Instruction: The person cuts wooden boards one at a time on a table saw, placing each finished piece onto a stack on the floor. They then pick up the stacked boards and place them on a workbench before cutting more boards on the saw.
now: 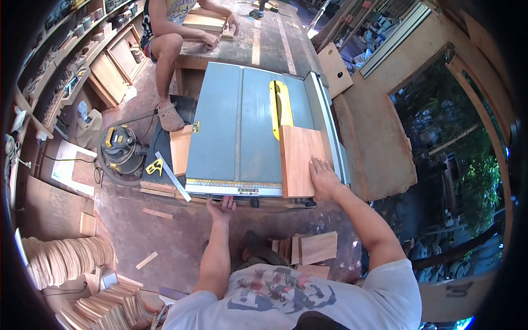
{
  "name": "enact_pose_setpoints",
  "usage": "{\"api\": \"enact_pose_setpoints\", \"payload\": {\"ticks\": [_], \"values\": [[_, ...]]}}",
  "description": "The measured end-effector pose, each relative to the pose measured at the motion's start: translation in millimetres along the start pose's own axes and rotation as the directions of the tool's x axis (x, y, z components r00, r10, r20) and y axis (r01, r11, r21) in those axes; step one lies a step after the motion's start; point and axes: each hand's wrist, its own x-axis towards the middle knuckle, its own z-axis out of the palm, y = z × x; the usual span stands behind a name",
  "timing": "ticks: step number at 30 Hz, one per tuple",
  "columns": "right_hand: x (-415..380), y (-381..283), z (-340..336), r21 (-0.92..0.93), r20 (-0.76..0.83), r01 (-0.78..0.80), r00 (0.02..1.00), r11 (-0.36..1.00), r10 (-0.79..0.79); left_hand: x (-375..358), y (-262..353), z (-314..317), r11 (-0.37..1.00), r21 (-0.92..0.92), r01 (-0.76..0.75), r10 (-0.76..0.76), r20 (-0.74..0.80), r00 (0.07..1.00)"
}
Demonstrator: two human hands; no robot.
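A table saw (217, 126) with a grey-blue top stands in front of me. Its yellow throat plate (282, 110) surrounds the blade slot; I cannot make out the blade clearly. A thick reddish-brown wooden board (300, 159) lies flat at the near right of the top, beside the rip fence (324, 121), its far end by the yellow plate. My right hand (324, 179) rests on the board's right side, fingers stretched out. At the saw's front edge, below the rail (236, 191), my left hand (221, 204) has curled fingers; what they grip, if anything, is hidden.
A combination square (168, 170) and a wood piece (180, 149) lie left of the saw. A shop vacuum (121, 148) stands on the floor. Wood offcuts (319, 247) lie near my feet. Across the saw, another person's hands (212, 39) are at a workbench (264, 38).
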Motion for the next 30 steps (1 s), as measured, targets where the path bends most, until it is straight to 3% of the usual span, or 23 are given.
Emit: {"api": "enact_pose_setpoints", "payload": {"ticks": [3, 6, 12, 15, 18, 27, 30], "values": [[-0.2, -0.6, -4.1, 0.011, 0.011, -0.001, 1.0, 1.0, 0.001, -6.7, -6.3, 15.9, 0.983, -0.182, 0.022, -0.018, 0.025, 1.0], [-0.9, -1.3, -4.0, 0.001, 0.011, 0.007, 1.0, 1.0, -0.007, -6.0, -11.9, 20.2, 0.974, -0.223, -0.029, 0.011, -0.081, 0.997], [-0.2, 1.0, -4.6, 0.01, 0.002, 0.014, 1.0, 1.0, -0.014, 10.1, -6.2, -7.1, 0.991, -0.133, 0.027, -0.029, -0.013, 0.999], [8.5, 7.7, -1.1, -0.007, -0.015, 0.022, 1.0, 1.0, -0.022, 32.1, 7.1, -38.1, 0.993, 0.041, 0.113, -0.114, 0.023, 0.993], [18.6, 12.3, -6.9, 0.013, 0.002, 0.021, 1.0, 1.0, -0.021, 22.8, 20.9, -53.8, 0.966, 0.259, 0.024, -0.017, -0.027, 0.999], [51.6, 30.1, -17.1, 0.009, 0.008, 0.017, 1.0, 1.0, -0.017, 12.3, 44.1, -80.1, 0.977, 0.212, -0.03, 0.048, -0.078, 0.996], [62.9, 35.1, -20.0, 0.011, 0.006, 0.014, 1.0, 1.0, -0.015, 7.6, 39.5, -74.4, 0.958, 0.284, -0.034, 0.049, -0.044, 0.998]]}}
